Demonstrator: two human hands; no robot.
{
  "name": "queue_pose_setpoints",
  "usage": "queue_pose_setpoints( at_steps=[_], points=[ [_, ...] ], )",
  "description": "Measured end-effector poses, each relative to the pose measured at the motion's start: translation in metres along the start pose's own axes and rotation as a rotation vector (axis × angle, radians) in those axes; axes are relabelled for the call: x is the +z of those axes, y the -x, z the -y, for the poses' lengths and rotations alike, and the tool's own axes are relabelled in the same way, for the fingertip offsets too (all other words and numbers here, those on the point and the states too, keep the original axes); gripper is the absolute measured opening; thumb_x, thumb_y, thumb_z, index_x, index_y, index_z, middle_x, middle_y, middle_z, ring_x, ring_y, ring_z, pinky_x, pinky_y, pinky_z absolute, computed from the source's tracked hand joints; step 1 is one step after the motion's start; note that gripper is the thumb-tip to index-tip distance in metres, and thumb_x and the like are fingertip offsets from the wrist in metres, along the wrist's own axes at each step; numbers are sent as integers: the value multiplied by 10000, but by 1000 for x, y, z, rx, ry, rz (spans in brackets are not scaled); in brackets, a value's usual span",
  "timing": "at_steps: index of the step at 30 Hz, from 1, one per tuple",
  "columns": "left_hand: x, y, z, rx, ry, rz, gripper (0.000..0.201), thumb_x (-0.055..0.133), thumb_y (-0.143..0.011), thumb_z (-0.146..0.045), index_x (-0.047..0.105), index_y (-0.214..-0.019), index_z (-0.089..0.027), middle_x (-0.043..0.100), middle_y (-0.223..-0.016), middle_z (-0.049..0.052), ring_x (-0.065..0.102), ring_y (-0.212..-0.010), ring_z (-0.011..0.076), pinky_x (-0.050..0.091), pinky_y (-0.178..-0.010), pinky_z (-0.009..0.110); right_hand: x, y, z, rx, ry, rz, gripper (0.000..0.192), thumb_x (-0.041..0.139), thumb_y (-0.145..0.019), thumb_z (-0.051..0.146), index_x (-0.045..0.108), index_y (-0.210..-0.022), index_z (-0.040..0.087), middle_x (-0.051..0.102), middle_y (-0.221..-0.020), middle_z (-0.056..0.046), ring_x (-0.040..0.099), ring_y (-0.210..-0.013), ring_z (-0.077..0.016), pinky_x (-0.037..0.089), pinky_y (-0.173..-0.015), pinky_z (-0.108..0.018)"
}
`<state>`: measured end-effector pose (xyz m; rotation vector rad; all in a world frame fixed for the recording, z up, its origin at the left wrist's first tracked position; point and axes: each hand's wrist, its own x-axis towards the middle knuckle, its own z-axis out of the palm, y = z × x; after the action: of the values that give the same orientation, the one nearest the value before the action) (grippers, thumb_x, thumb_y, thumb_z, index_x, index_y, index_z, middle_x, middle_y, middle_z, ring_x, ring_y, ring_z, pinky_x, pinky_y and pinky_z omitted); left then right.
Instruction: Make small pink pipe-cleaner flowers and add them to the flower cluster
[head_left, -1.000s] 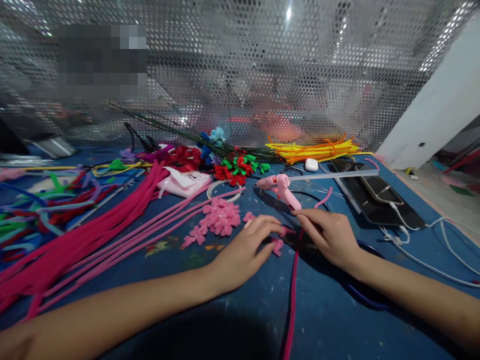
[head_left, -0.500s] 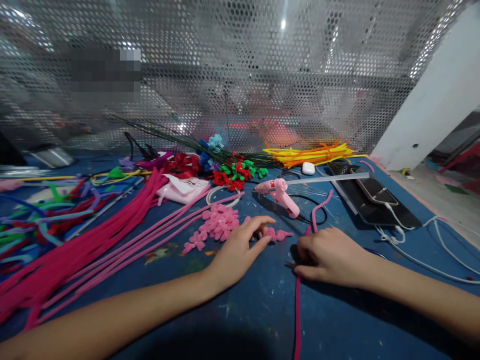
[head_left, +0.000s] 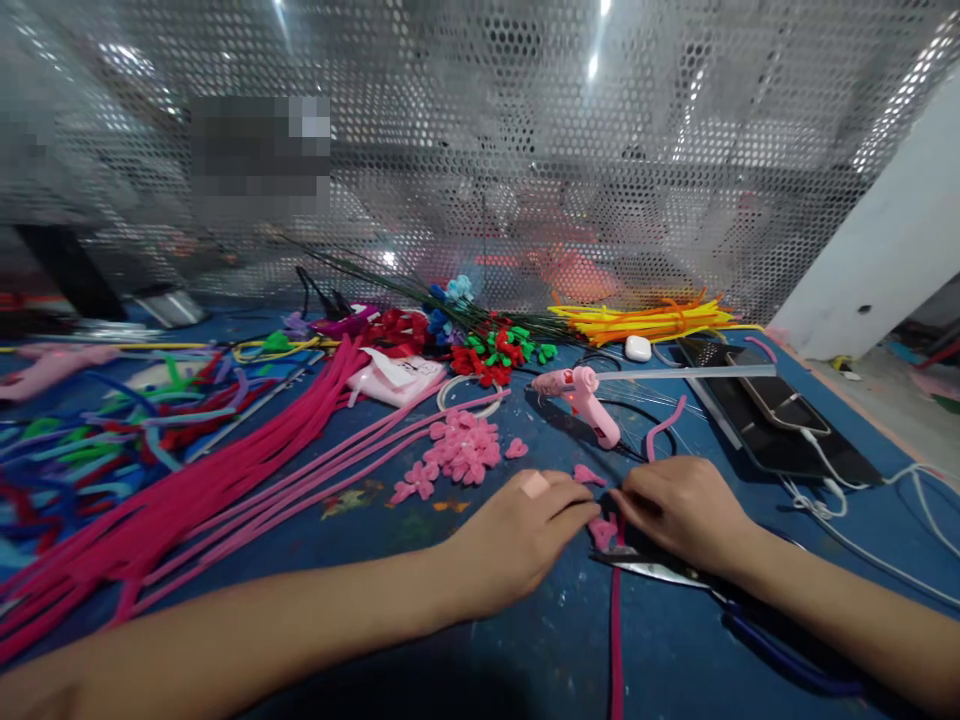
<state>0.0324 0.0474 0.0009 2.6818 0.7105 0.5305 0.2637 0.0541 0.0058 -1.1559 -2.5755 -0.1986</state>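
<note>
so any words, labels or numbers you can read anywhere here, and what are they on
None can be read.
White pouch: dark marks on it, too blurred to read.
Pink glue gun: no legible label.
Phone on the dark tablet: screens dark, no text.
Pixelated patch behind the mesh screen: nothing readable.

Pink glue gun (head_left: 589, 395), yellow-orange stems (head_left: 645, 318), seemingly speckled blue table (head_left: 465, 640).

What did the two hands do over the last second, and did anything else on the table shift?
The left hand drew back from the loose pink pieces and met the right hand over a small pink piece at the end of the pink pipe cleaner. Scissors now show beneath the right hand. The glue gun and pink flower pile stayed put.
</note>
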Motion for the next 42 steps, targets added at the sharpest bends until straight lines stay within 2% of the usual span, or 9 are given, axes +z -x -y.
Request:
queue_pose_setpoints(
  at_steps=[5, 9, 14, 19, 24, 29, 34, 38, 42],
  points=[
    [-17, 4, 30, -241, -194, -207, 327, 388, -908, -127, 598, -1150, -192, 573, -1214, 123, 493, -1127, 284, 342, -957, 450, 1, 1, 2, -51, -1, 90, 309, 433, -912, 282, 564, -654, 172, 586, -558, 6, 493, -495, -100, 191, -535, -289],
    [-35, 6, 43, -312, -354, -95, 268, 408, -920, -185, 640, -1055, -186, 635, -994, 100, 564, -930, 257, 402, -844, 407, 2, 1, 1, -43, -26, 121, 321, 417, -919, 290, 556, -655, 171, 585, -561, 5, 497, -501, -98, 197, -538, -287],
    [-29, 4, 35, -281, -278, -114, 226, 400, -954, -263, 577, -1069, -184, 651, -998, 60, 581, -922, 209, 424, -836, 363, 4, -1, -2, -13, -65, 138, 330, 407, -923, 309, 552, -660, 172, 591, -568, 1, 505, -508, -98, 203, -536, -275],
    [-18, 1, 17, -97, -67, -33, 237, 428, -941, -197, 514, -1163, -199, 633, -1113, 39, 558, -1028, 163, 425, -915, 305, 4, -1, -3, -23, -79, 149, 322, 402, -926, 310, 552, -672, 181, 597, -576, 2, 521, -515, -107, 210, -537, -279],
    [-26, 18, 18, 3, -254, -126, 239, 424, -908, -120, 557, -1099, -175, 584, -1192, 84, 497, -1126, 213, 381, -983, 387, 4, 1, -2, -16, -108, 171, 308, 398, -929, 300, 545, -684, 185, 603, -592, 2, 540, -529, -115, 228, -539, -278],
    [-51, 77, 48, -248, -457, -286, 251, 376, -877, -55, 591, -846, -180, 562, -1191, 80, 455, -1172, 246, 366, -963, 425, 7, 3, -4, -26, -135, 165, 308, 390, -934, 311, 524, -681, 197, 594, -592, 6, 554, -541, -131, 248, -535, -272],
    [-70, 114, 76, -586, -521, -304, 269, 371, -934, -208, 570, -1114, -180, 572, -1151, 93, 512, -1070, 239, 384, -946, 428, 15, 4, -8, -94, -105, 58, 321, 387, -943, 303, 522, -667, 207, 581, -566, 12, 554, -516, -139, 273, -529, -269],
    [-72, 113, 90, -627, -486, -273, 215, 432, -923, -301, 618, -955, -198, 626, -983, 46, 561, -933, 213, 437, -859, 365, 15, 4, -9, -117, 9, -69, 312, 418, -931, 320, 547, -670, 207, 577, -542, 13, 555, -484, -147, 276, -511, -276],
    [-74, 115, 93, -604, -485, -339, 199, 402, -917, -235, 589, -930, -168, 618, -928, 72, 558, -889, 237, 437, -814, 393, -3, 7, -18, -32, 135, -187, 246, 450, -909, 309, 607, -752, 202, 603, -555, 8, 562, -481, -147, 311, -507, -273]
  ],
)
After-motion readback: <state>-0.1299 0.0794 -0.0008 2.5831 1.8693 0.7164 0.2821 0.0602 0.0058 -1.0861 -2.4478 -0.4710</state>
